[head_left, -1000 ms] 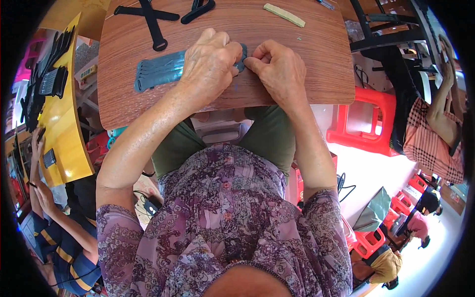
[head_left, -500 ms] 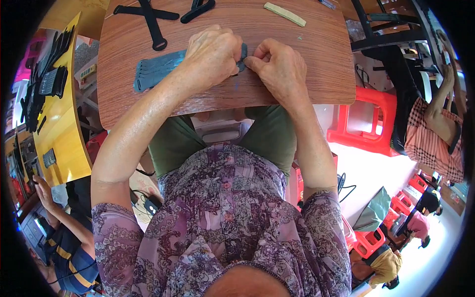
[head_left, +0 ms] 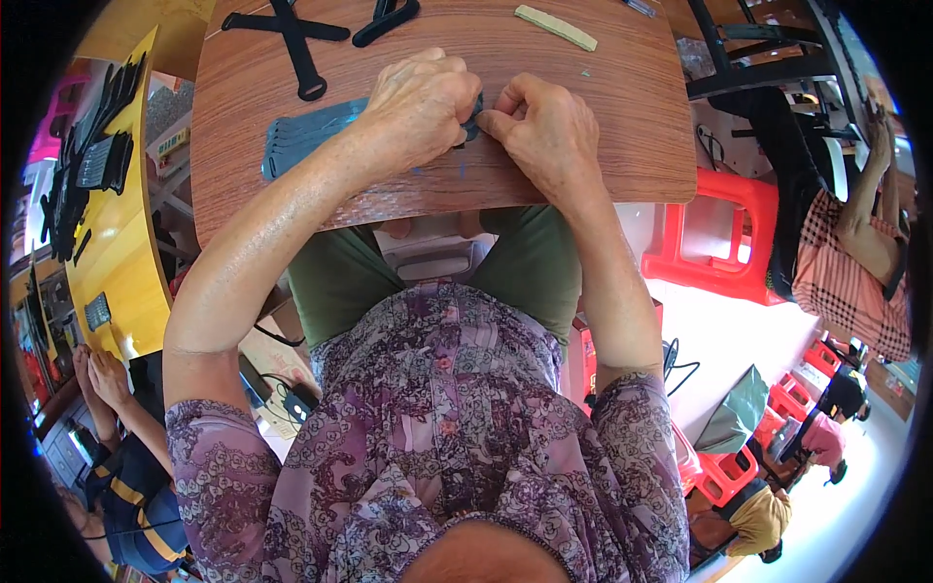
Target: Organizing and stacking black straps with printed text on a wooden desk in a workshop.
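Observation:
A flat, blue-grey packet [head_left: 313, 134], glossy like plastic film with ridged strips at its left end, lies near the front of the brown table. My left hand [head_left: 420, 100] rests over its right part, fingers curled round it. Close beside it, my right hand [head_left: 549, 131] is closed, thumb and forefinger pinched at the packet's right end. What exactly sits between those fingertips is too small to tell. Black straps [head_left: 296, 39] lie crossed beyond the packet, and another folded black strap [head_left: 387, 21] is to their right.
A pale yellow strip [head_left: 556, 27] lies at the far right of the table [head_left: 632, 126]. On the left, a yellow table [head_left: 121, 262] carries black straps and packets. A red stool [head_left: 714, 238] stands at right. Co-workers sit on both sides.
My left forearm has swung slightly outward, and both hands stay at the packet's right end with small finger movements. At lower left, a co-worker's hands have come together.

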Tool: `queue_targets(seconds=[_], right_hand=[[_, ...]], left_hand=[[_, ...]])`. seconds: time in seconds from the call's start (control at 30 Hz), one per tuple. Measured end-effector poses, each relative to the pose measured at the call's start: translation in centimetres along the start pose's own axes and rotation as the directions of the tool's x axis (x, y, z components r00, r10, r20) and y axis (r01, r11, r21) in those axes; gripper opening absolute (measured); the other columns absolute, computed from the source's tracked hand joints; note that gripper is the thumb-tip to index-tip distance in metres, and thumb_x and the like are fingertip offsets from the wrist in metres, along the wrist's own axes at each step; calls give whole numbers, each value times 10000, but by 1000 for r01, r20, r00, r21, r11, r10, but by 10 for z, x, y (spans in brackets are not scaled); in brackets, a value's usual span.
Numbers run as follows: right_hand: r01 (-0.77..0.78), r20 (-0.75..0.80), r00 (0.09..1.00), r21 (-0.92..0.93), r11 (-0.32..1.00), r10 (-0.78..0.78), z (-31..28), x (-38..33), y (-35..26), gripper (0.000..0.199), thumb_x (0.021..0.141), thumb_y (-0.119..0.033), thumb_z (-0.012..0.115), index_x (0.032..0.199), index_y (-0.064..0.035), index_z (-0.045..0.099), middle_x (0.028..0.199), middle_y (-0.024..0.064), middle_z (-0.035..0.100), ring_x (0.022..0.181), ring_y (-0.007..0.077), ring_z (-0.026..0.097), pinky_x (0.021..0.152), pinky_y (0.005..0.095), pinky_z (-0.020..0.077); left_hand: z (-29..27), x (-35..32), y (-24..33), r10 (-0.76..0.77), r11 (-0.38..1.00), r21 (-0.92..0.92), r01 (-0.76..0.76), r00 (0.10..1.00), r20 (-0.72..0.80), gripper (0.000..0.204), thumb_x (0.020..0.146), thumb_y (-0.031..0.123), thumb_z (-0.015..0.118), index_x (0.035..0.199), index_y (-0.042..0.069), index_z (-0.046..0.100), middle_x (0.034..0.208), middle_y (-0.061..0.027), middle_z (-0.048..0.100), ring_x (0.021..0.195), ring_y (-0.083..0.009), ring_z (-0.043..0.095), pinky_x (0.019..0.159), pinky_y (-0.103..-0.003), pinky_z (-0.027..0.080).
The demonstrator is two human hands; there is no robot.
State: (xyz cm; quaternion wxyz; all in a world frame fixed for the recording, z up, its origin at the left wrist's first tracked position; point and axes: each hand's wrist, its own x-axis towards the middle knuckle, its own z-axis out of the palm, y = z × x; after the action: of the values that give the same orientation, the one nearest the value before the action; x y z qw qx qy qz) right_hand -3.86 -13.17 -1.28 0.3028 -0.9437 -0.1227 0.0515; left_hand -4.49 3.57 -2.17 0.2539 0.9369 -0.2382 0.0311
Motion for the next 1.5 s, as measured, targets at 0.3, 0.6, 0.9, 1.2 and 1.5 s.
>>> queue_targets(seconds=[0.3, 0.6, 0.9, 1.2, 1.5], right_hand=[[-12, 5, 1000, 5, 1000, 12, 0, 2, 0, 198, 679, -229, 695, 702, -51, 612, 712, 176, 634, 748, 366, 618, 659, 457, 467], [42, -16, 999, 43, 998, -41, 1, -1, 2, 209, 687, -234, 704, 692, -50, 605, 695, 148, 632, 717, 339, 619, 636, 440, 465], [163, -170, 977, 193, 967, -131, 13, -13, 11, 127, 727, -146, 671, 735, -44, 595, 732, 114, 613, 696, 305, 600, 617, 416, 448], [162, -204, 969, 119, 980, -136, 20, -25, -2, 122, 714, -137, 681, 735, -47, 600, 756, 116, 609, 766, 303, 580, 657, 419, 440], [151, -199, 971, 69, 986, -134, 24, -26, -6, 139, 696, -129, 700, 720, -46, 592, 749, 118, 601, 759, 306, 569, 649, 425, 427]], left_hand=[[1, -11, -1, 27, 1000, -12, -28, 997, -77, 243, 605, 23, 720, 754, 49, 529, 763, -68, 541, 780, -279, 517, 679, -389, 418], [-31, -39, 6, -161, 965, -234, 119, 972, -170, 360, 627, 27, 722, 965, 55, 600, 809, -48, 582, 847, -247, 550, 738, -368, 451], [-34, -64, 1, -38, 999, 2, 41, 945, -325, 284, 625, -15, 707, 895, 53, 652, 824, -48, 594, 813, -230, 542, 707, -336, 456], [-9, 0, -13, -40, 999, -34, 34, 983, -179, 112, 700, 143, 676, 768, 71, 626, 769, -92, 604, 817, -290, 558, 703, -417, 437], [-19, 29, -22, -85, 983, -143, 115, 976, 199, 193, 632, 165, 709, 678, 52, 560, 565, -68, 548, 552, -209, 543, 526, -353, 401]])
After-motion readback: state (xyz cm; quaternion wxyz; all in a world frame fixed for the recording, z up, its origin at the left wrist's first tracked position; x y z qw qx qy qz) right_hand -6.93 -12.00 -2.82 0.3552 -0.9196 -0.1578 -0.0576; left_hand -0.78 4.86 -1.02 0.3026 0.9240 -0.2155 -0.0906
